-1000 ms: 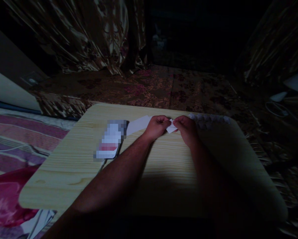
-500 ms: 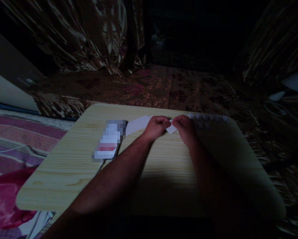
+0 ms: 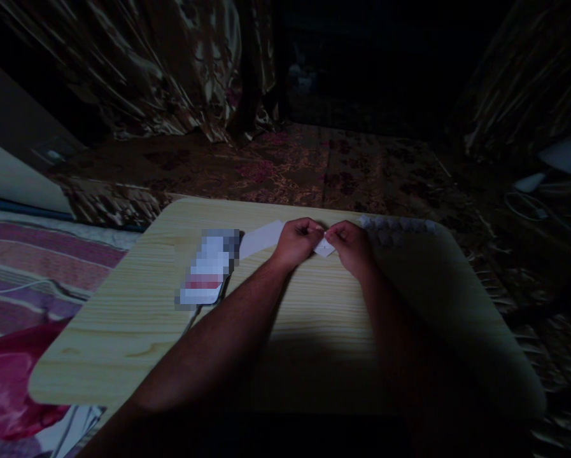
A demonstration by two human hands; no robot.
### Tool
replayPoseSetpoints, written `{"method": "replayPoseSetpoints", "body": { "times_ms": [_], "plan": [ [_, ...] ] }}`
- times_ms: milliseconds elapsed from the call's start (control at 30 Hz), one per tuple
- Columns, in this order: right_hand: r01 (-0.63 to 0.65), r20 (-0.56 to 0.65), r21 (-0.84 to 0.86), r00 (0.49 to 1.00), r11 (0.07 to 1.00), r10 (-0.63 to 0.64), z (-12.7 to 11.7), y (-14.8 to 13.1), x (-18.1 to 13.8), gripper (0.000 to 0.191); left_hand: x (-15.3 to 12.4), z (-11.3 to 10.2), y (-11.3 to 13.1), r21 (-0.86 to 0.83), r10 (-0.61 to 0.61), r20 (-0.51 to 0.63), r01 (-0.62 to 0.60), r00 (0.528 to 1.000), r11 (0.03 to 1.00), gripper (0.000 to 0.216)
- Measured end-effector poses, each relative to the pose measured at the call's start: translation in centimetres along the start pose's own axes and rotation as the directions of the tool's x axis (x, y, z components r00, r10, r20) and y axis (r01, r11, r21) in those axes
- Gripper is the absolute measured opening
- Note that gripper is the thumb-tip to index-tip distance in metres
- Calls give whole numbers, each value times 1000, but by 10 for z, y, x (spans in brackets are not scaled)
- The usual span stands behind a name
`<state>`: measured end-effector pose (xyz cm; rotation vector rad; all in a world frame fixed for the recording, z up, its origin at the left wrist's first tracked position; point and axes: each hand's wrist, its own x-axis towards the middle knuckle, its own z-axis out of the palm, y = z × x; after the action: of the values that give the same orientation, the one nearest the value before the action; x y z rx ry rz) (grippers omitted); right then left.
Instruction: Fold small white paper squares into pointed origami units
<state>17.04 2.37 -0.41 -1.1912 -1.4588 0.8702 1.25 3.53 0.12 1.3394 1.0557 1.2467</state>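
Observation:
A small folded piece of white paper is pinched between my two hands, low over the far part of the wooden table. My left hand grips its left side with thumb and fingers closed. On its right side, my right hand closes on it the same way. The fingers cover the paper's upper part; a pointed lower corner with crease lines shows. Left of my left hand lies a flat white paper sheet. Beyond my right hand, several small folded paper pieces sit in rows.
A phone with a blurred screen lies on the table's left, a cable running from it. A striped bed cover and pink cloth are at the left. Behind the table are a patterned cloth surface and curtains.
Both hands have shifted slightly left with the folded paper, and its lower corner now points more directly toward me. The phone, sheet and rows of folded pieces stay in place.

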Motion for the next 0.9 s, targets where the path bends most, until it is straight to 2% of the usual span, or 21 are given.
{"method": "replayPoseSetpoints", "body": {
  "times_ms": [433,667,900],
  "plan": [
    [22,-64,-61,998,998,-25,0,0,1,17,0,-2,0,-66,-52,55,56,997,996,29],
    [49,-66,-74,996,996,-54,0,0,1,18,1,-1,-2,33,-12,16,12,1000,999,26],
    [61,-56,-69,996,996,-65,0,2,2,15,0,-2,0,23,-17,30,16,999,1000,30]
  ]
}}
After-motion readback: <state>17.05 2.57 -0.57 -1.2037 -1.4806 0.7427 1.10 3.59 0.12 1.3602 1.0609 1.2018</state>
